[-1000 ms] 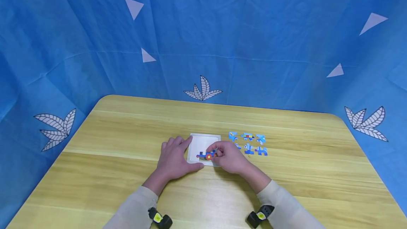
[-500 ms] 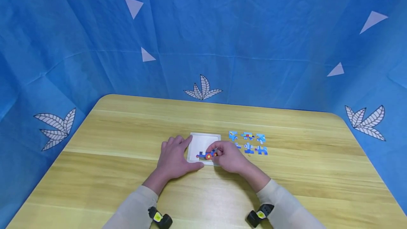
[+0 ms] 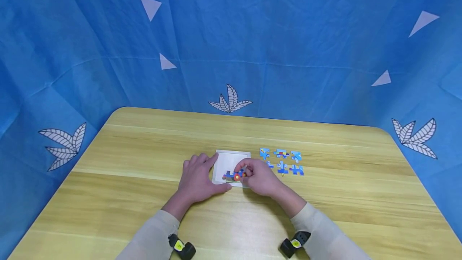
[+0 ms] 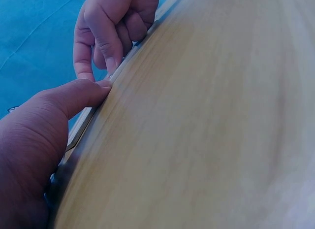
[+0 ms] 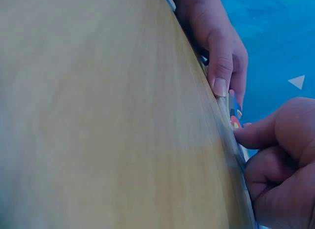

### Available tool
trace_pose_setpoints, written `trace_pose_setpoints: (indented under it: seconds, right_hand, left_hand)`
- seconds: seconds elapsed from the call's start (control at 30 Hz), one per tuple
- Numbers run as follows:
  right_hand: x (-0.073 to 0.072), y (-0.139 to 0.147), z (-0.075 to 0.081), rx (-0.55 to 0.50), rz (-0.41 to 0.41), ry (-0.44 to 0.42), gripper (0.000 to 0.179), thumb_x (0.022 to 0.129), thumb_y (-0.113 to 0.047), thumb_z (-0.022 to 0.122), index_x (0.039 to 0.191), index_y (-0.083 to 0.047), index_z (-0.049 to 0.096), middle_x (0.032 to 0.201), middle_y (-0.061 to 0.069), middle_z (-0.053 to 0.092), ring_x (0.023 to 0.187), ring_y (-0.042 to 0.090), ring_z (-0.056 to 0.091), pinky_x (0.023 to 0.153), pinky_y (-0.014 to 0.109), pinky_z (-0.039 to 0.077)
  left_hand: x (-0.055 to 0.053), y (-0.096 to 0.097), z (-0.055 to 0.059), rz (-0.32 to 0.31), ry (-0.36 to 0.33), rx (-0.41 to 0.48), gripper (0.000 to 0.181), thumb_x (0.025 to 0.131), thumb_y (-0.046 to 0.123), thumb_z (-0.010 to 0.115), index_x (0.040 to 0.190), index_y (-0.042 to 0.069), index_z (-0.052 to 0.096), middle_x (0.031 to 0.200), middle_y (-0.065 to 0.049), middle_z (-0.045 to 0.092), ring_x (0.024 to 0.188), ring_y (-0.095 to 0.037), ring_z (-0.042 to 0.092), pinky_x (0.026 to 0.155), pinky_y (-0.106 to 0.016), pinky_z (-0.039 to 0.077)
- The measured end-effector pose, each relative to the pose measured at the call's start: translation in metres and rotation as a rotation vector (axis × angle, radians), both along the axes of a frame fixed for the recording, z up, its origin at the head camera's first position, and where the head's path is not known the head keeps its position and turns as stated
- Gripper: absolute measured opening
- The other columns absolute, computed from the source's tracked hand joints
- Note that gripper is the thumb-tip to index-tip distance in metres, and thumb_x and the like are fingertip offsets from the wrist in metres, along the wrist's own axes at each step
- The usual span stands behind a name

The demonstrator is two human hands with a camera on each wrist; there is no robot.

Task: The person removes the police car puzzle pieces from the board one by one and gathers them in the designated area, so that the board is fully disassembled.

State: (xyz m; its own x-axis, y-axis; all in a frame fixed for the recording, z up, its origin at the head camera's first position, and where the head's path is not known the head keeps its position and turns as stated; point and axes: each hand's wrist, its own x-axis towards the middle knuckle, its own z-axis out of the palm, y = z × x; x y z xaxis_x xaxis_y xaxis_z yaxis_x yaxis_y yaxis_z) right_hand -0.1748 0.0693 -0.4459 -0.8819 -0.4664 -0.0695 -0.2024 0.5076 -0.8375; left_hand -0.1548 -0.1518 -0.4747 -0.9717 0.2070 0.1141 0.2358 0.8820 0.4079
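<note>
A white square puzzle tray (image 3: pixel 231 157) lies on the table, its floor partly bare. My left hand (image 3: pixel 199 177) rests at its left side with spread fingers, index fingertip at the upper left edge and thumb on the front rim. Over the tray's lower part, my right hand (image 3: pixel 260 177) pinches a blue puzzle piece (image 3: pixel 236 177) with a red and yellow wheel between thumb and index finger. The piece looks slightly raised at its left end. My fingers hide its right end. In the right wrist view the piece's edge shows beside my right thumb (image 5: pixel 256 133).
Several loose blue puzzle pieces (image 3: pixel 282 167) lie in two rows right of the tray, one partly behind my right hand. They rest on a wooden table (image 3: pixel 151 139). A blue patterned cloth (image 3: pixel 231 43) hangs behind the table's far edge.
The left end of the pinched puzzle piece has tilted slightly. Both hands keep nearly the same positions, and the loose pieces and tray stay put.
</note>
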Motion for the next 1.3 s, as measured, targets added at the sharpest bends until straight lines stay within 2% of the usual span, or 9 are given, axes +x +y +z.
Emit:
trace_pose_setpoints:
  seconds: [0.27,0.77,1.03,1.3]
  right_hand:
    - [0.002,-0.001,0.002,-0.007,-0.007,0.004,0.025,0.084,0.013,0.069,0.097,-0.008,0.069,0.058,-0.003,0.031,0.053,0.013,0.031,0.059,0.029,0.034]
    - [0.003,-0.003,0.006,0.007,0.011,0.008,0.025,0.084,0.013,0.067,0.1,-0.005,0.072,0.057,-0.005,0.029,0.052,0.012,0.028,0.056,0.027,0.031]
    - [0.004,-0.003,0.009,0.064,0.051,0.012,0.025,0.082,-0.004,0.08,0.105,-0.008,0.072,0.055,-0.005,0.031,0.048,0.01,0.031,0.057,0.028,0.036]
    - [0.002,-0.006,0.01,0.109,0.087,0.04,0.025,0.08,-0.007,0.084,0.101,-0.008,0.07,0.057,-0.005,0.036,0.052,0.01,0.035,0.061,0.031,0.039]
  left_hand:
    - [0.0,0.001,0.0,0.001,0.001,0.0,0.108,0.066,0.079,0.071,0.148,0.012,0.051,0.109,0.001,0.053,0.094,-0.019,0.041,0.079,-0.038,0.027]
    - [0.001,-0.001,0.001,-0.002,0.01,0.013,0.107,0.066,0.076,0.073,0.148,0.011,0.051,0.108,0.001,0.053,0.095,-0.019,0.041,0.08,-0.038,0.028]
    - [0.002,-0.001,0.002,0.0,0.001,0.013,0.107,0.066,0.077,0.072,0.148,0.012,0.05,0.105,0.002,0.051,0.094,-0.019,0.04,0.08,-0.039,0.027]
    - [0.002,-0.001,0.004,0.001,-0.003,0.012,0.108,0.066,0.077,0.073,0.149,0.012,0.05,0.103,0.002,0.05,0.095,-0.019,0.04,0.08,-0.039,0.027]
